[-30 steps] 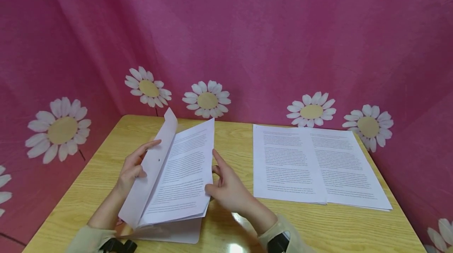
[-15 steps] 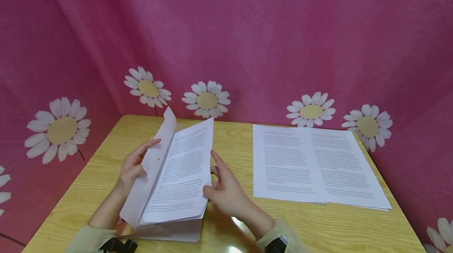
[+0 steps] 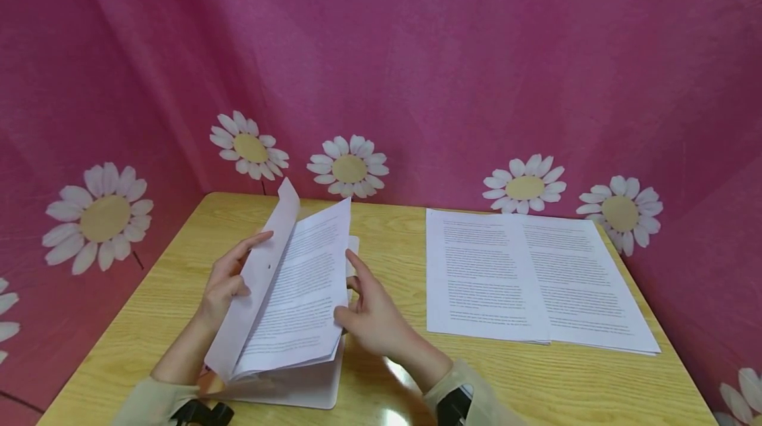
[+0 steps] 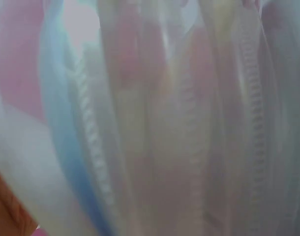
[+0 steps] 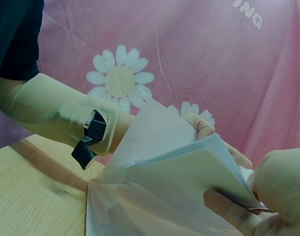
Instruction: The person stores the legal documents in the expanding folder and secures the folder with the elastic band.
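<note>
A white folder [image 3: 253,300] stands partly open on the left side of the table. My left hand [image 3: 225,286] grips its raised front cover, thumb on the near face and a finger over the outer side. Printed sheets [image 3: 306,280] lie tilted inside, their free edge lifted. My right hand [image 3: 378,320] pinches that edge between thumb and fingers. Beneath them lies the folder's back part [image 3: 297,389]. From the right wrist, clear plastic [image 5: 155,206] shows below the lifted sheets [image 5: 189,172]. Close, blurred translucent plastic [image 4: 165,147] with ridged strips fills the left wrist view.
Two overlapping printed stacks, a left stack [image 3: 482,280] and a right stack [image 3: 583,280], lie on the right of the wooden table [image 3: 393,234]. A pink curtain [image 3: 387,62] with daisies hangs around the back and sides.
My right hand has moved slightly left, drawing the sheets' free edge toward the cover. More of the folder's back part shows right of the sheets. My left hand has barely moved.
</note>
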{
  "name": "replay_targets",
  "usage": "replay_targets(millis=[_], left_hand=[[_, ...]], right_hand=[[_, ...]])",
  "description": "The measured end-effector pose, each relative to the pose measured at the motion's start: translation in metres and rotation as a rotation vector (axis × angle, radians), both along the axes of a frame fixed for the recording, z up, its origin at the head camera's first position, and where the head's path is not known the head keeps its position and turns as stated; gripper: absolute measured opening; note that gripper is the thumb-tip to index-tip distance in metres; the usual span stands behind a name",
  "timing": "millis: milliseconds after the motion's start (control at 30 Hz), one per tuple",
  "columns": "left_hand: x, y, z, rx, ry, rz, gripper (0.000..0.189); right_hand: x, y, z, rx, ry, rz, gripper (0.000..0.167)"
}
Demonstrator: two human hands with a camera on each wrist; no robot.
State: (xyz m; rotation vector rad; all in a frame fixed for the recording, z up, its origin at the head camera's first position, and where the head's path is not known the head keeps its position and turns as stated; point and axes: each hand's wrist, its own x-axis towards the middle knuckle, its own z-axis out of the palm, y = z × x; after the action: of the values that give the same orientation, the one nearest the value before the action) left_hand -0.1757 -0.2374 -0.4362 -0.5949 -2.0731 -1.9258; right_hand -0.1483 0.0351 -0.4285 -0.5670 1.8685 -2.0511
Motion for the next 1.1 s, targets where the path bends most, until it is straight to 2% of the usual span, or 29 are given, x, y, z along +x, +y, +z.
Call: replay_targets(millis=[167,400,600,867,1100], left_hand=[[-0.001,0.003,0.001,0.032,0.038,0.014,0.083],[-0.003,0.005,0.001,0.037,0.049,0.019,0.085],[-0.004,0.003,-0.001,0.051,0.040,-0.006,0.086],[-0.002,0.007,0.003,0.067,0.024,0.043,0.085],[-0.001,0.011,0.004,0.085,-0.004,0.055,0.083]], right_hand=[[-0.002,-0.005,0.000,-0.014,-0.003,0.000,0.093],[-0.004,-0.003,-0.001,0.029,0.015,-0.010,0.092],[-0.004,0.002,-0.001,0.046,0.014,-0.012,0.092],[0.000,-0.006,-0.005,-0.012,0.019,-0.025,0.092],[0.003,-0.013,-0.006,0.017,0.057,-0.028,0.092]])
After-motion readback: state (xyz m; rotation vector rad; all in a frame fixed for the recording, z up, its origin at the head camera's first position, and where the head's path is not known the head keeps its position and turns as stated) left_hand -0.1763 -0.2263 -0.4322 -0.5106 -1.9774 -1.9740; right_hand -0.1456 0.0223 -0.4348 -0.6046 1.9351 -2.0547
